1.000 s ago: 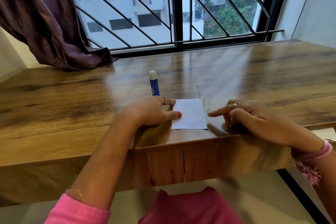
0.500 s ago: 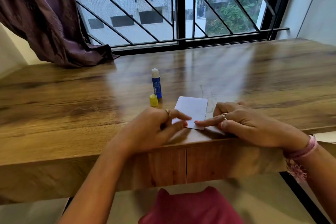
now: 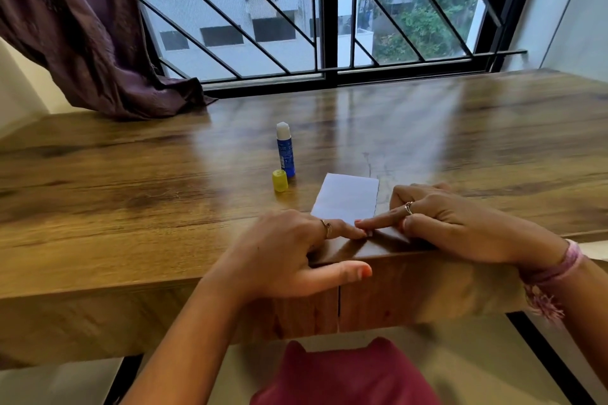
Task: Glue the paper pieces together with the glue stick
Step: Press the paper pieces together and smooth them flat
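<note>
Illumination: soft, even daylight from the window (image 3: 329, 10) beyond the hands; no direct sun. Level moderate, slightly dim near the bottom edge. The table (image 3: 131, 191) carries broad pale reflections of the window panes, strongest beyond the right hand (image 3: 460, 223), with streaked glare running toward the near edge. Short soft shadows lie under the left hand (image 3: 286, 250) and beneath both sets of fingers. Focus fair at centre; fine detail smeared throughout, compression evident. Wide-angle distortion bends the table edge and window frame toward the borders. The curtain (image 3: 82, 26), far left of the hands, reads dark.
</note>
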Action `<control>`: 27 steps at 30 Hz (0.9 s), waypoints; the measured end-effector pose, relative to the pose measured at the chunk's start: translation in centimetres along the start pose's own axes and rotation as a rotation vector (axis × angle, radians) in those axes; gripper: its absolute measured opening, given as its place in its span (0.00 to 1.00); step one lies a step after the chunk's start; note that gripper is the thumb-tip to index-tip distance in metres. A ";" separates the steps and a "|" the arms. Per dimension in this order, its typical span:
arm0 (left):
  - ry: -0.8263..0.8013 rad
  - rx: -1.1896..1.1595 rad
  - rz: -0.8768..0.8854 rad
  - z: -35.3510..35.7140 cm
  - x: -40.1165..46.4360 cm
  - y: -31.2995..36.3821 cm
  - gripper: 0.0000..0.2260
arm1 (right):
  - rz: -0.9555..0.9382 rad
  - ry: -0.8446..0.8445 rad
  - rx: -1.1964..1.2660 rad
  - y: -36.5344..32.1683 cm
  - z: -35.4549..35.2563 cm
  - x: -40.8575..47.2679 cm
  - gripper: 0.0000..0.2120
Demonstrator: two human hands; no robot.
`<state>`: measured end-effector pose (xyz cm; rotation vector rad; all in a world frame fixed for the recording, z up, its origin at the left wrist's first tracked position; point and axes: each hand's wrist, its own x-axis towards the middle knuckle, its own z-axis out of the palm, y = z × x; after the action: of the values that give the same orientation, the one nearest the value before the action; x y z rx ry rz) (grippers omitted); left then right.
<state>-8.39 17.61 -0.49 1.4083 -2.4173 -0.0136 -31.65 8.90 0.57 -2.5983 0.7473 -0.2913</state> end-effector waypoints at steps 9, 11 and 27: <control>-0.033 -0.040 -0.020 0.0 0.2 -0.2 0.23 | 0.168 0.118 -0.188 2.6 -1.0 2.2 0.20; -0.032 -0.047 -0.019 0.0 0.1 -0.2 0.22 | 0.206 0.147 -0.207 3.4 -1.4 2.8 0.19; 0.273 -0.206 -0.268 0.6 -0.2 -0.1 0.21 | 0.204 0.294 -0.245 2.4 -0.5 0.9 0.22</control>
<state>-8.36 17.60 -1.18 1.5175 -1.9376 -0.1236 -32.16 6.37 0.00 -2.7066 1.2092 -0.5579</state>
